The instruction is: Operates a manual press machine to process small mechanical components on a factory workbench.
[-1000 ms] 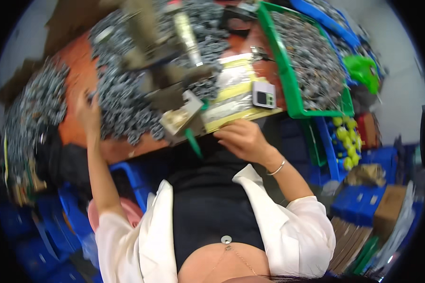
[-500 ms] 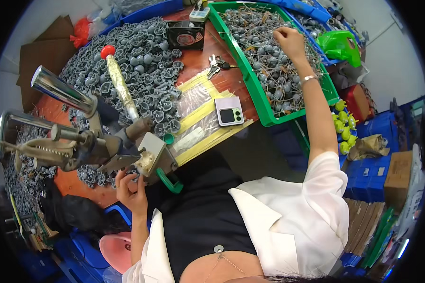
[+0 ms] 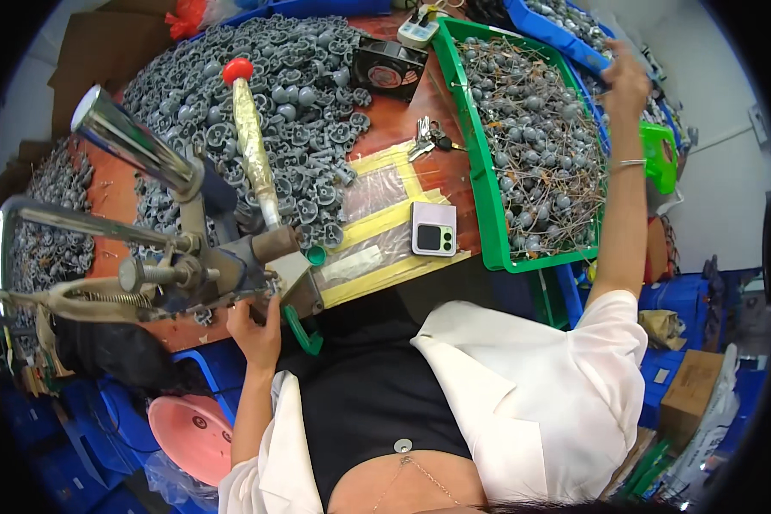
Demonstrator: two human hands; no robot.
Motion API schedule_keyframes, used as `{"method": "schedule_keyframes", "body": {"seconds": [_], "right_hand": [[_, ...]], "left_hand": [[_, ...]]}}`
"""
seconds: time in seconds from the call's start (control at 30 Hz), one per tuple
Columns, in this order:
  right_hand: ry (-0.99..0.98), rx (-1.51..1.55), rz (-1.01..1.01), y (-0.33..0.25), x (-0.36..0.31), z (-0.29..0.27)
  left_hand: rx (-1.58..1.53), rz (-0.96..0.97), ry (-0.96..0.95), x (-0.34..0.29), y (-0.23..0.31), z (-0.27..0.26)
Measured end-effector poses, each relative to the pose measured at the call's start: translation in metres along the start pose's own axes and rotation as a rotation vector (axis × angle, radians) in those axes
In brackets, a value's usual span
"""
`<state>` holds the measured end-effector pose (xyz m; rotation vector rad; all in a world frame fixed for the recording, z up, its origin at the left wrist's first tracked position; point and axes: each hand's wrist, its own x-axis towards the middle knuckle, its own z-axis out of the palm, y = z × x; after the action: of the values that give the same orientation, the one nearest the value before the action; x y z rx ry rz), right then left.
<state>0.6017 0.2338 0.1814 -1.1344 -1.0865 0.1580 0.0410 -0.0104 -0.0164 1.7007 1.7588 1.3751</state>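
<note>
My left hand [image 3: 257,330] is at the front edge of the bench, fingers up against the base of a metal hand press [image 3: 231,257] beside a green clamp [image 3: 304,330]. The press has a taped lever with a red knob [image 3: 238,70]. My right hand [image 3: 625,81] is stretched far out to the right. It hovers over the far right rim of a green tray [image 3: 488,214] filled with grey pin-like parts, next to a blue bin [image 3: 565,26]. Whether either hand holds a part is hidden.
A big heap of grey moulded parts [image 3: 300,94] covers the orange bench behind the press. A small square grey device [image 3: 434,229], keys [image 3: 424,137] and a black fan [image 3: 390,62] lie near the tray. A pink stool [image 3: 193,428] and a cardboard box [image 3: 690,398] stand on the floor.
My right hand left the bench front, crossed the green tray and is now at its far right rim. My left hand came down from the grey heap to the press base.
</note>
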Motion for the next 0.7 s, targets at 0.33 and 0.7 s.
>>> {"method": "schedule_keyframes", "body": {"seconds": [0.33, 0.7], "right_hand": [[-0.305, 0.633, 0.127, -0.115, -0.050, -0.036], [-0.401, 1.267, 0.440, -0.167, -0.171, -0.015]], "left_hand": [[0.187, 0.127, 0.041, 0.001, -0.014, 0.000], [0.179, 0.154, -0.176, 0.013, -0.009, -0.009]]}}
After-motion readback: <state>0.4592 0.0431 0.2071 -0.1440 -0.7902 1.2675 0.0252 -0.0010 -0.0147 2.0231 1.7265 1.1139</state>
